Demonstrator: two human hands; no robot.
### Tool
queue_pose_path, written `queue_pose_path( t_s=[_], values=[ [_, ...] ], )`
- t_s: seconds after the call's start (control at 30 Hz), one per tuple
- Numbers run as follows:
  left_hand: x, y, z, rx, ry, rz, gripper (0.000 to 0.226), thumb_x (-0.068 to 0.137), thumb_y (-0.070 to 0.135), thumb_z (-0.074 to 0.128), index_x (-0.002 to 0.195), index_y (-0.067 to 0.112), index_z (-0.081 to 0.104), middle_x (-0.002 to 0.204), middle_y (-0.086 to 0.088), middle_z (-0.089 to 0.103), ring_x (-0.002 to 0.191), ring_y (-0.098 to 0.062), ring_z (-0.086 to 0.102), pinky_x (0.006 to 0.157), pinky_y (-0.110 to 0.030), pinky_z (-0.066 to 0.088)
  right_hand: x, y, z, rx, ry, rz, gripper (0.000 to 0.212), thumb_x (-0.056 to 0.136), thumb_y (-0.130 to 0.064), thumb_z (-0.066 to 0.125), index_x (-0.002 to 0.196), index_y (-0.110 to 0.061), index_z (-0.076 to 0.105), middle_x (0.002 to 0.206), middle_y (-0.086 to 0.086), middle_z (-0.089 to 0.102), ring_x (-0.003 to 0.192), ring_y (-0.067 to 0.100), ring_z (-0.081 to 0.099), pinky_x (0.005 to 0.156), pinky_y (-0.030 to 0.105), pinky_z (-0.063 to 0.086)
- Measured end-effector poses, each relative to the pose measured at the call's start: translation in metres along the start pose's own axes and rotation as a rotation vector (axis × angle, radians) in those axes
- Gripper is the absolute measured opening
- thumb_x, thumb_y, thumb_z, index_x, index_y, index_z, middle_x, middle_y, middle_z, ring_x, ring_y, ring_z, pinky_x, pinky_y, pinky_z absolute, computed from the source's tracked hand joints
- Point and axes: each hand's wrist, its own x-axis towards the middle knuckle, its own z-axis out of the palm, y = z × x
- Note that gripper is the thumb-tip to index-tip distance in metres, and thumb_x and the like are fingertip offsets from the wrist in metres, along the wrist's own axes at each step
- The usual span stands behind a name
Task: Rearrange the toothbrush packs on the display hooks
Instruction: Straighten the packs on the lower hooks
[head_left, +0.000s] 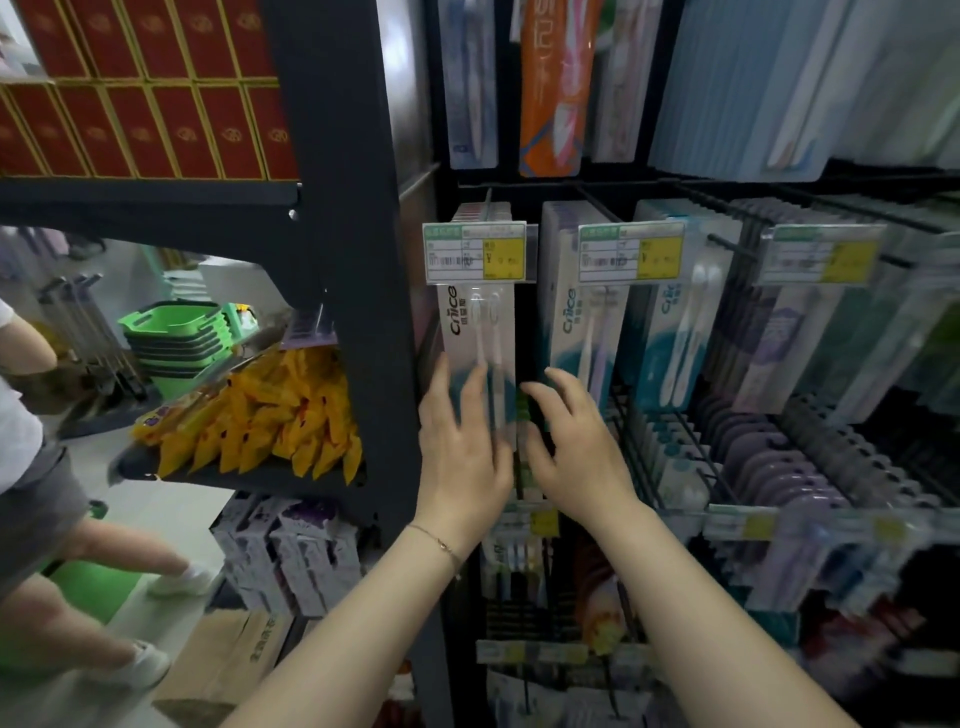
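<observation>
Left hand (460, 441): open, fingers straight, pressed flat on the lower front of the front pack.
Front pack (475, 322): toothbrush pack hanging on the far-left hook (488, 200), behind a price tag (475, 252).
Right hand (574, 449): fingers spread and relaxed, holding nothing, just right of the front pack and before the gap to the next row of packs (569, 322).
Left side: yellow snack bags (260, 415) and stacked green baskets (176, 332).

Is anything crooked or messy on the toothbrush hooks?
Not really. The toothbrush packs hang in straight rows. Only the yellow snack bags over on the left lie in a floppy heap.
</observation>
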Motion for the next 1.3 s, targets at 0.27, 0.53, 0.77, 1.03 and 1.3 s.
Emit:
queue_pose_path(
  t_s=[0.27, 0.53, 0.77, 1.03, 1.3],
  values=[
    [-0.004, 0.022, 0.016, 0.207, -0.113, 0.268, 0.043, 0.08, 0.007, 0.065, 0.121, 0.011, 0.053, 0.119, -0.011, 0.059, 0.1, -0.029, 0.062, 0.073, -0.042, 0.056, -0.012, 0.036, -0.026, -0.334, -0.014, -0.077, 0.02, 0.08, -0.011, 0.067, 0.099, -0.007, 0.065, 0.115, 0.016, 0.058, 0.106, 0.037, 0.056, 0.075, 0.045, 0.049],
    [0.011, 0.053, 0.044, -0.002, -0.261, 0.034, 0.064, 0.094, 0.012, 0.051, 0.15, 0.012, 0.019, 0.153, -0.01, 0.022, 0.135, -0.026, 0.034, 0.112, -0.035, 0.034, -0.01, 0.072, -0.049, -0.194, -0.029, 0.084, 0.034, 0.091, -0.018, 0.054, 0.125, -0.013, 0.056, 0.131, 0.01, 0.05, 0.124, 0.03, 0.044, 0.099, 0.042, 0.038],
    [0.025, 0.07, 0.067, -0.317, -0.293, -0.269, 0.094, 0.095, 0.007, 0.049, 0.146, 0.032, -0.026, 0.157, -0.001, -0.023, 0.147, -0.013, -0.01, 0.11, -0.023, 0.001, -0.001, 0.072, -0.039, 0.391, -0.103, 0.199, 0.076, 0.097, -0.008, 0.041, 0.146, -0.048, -0.002, 0.159, -0.013, 0.008, 0.145, 0.004, 0.006, 0.118, 0.03, 0.013],
    [0.036, 0.061, 0.085, -0.401, -0.294, -0.293, 0.094, 0.094, 0.008, 0.05, 0.141, 0.041, -0.025, 0.161, 0.0, 0.0, 0.143, -0.002, 0.003, 0.117, -0.026, 0.005, 0.017, 0.077, -0.031, 0.503, -0.173, 0.172, 0.077, 0.097, -0.008, 0.04, 0.143, -0.048, -0.007, 0.154, -0.021, 0.007, 0.142, -0.006, 0.008, 0.116, 0.016, 0.008],
    [0.056, 0.055, 0.094, -0.402, -0.283, -0.321, 0.094, 0.094, 0.013, 0.054, 0.147, 0.035, -0.02, 0.157, -0.004, 0.016, 0.143, -0.01, 0.02, 0.12, -0.037, 0.019, 0.034, 0.088, -0.026, 0.518, -0.202, 0.221, 0.076, 0.098, -0.012, 0.04, 0.148, -0.043, -0.006, 0.142, -0.025, 0.016, 0.122, -0.019, 0.017, 0.093, -0.006, 0.014]
  ],
)
